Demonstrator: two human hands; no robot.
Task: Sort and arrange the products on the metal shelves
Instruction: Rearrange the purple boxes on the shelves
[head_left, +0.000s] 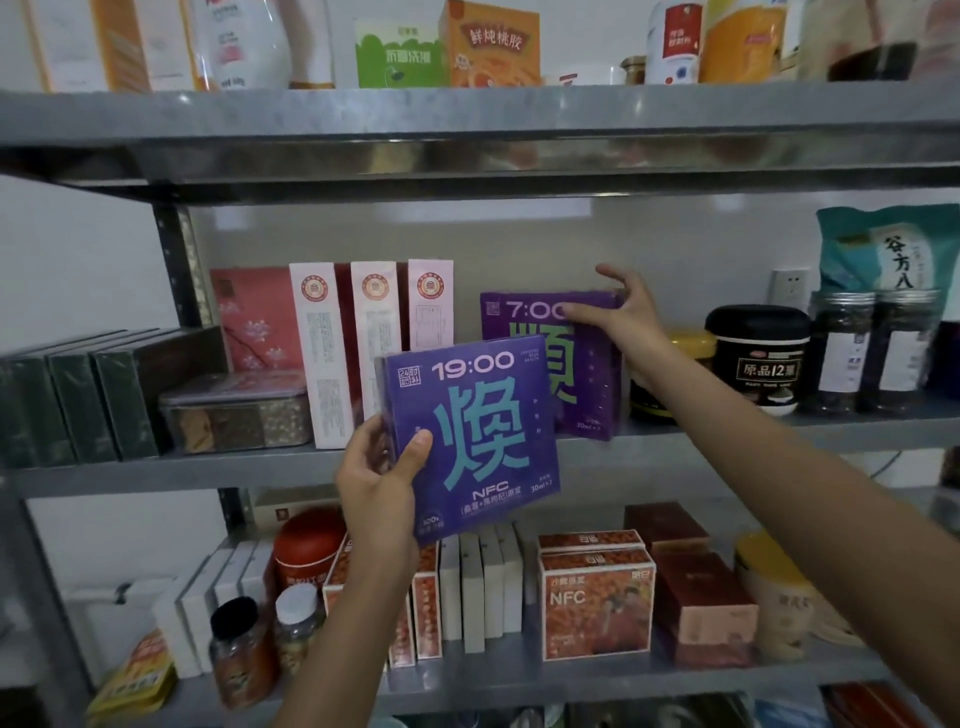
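Observation:
My left hand (382, 480) grips the lower left edge of a blue-purple box marked 19:00 (485, 441), held upright in front of the middle metal shelf (208, 470). Behind it a darker purple box marked 7:00 (592, 379) stands upright on that shelf. My right hand (621, 314) holds the top right corner of the 7:00 box, thumb on its front face and fingers spread over its top edge. To the left of the purple boxes stand three tall pink-and-maroon boxes (374, 338).
Dark green boxes (83, 400) and a clear lidded container (236, 413) fill the middle shelf's left; a black tub (758, 358) and dark jars (878, 348) stand at its right. Orange NFC boxes (597, 597), white boxes (483, 592) and jars crowd the lower shelf. More cartons line the top shelf (467, 124).

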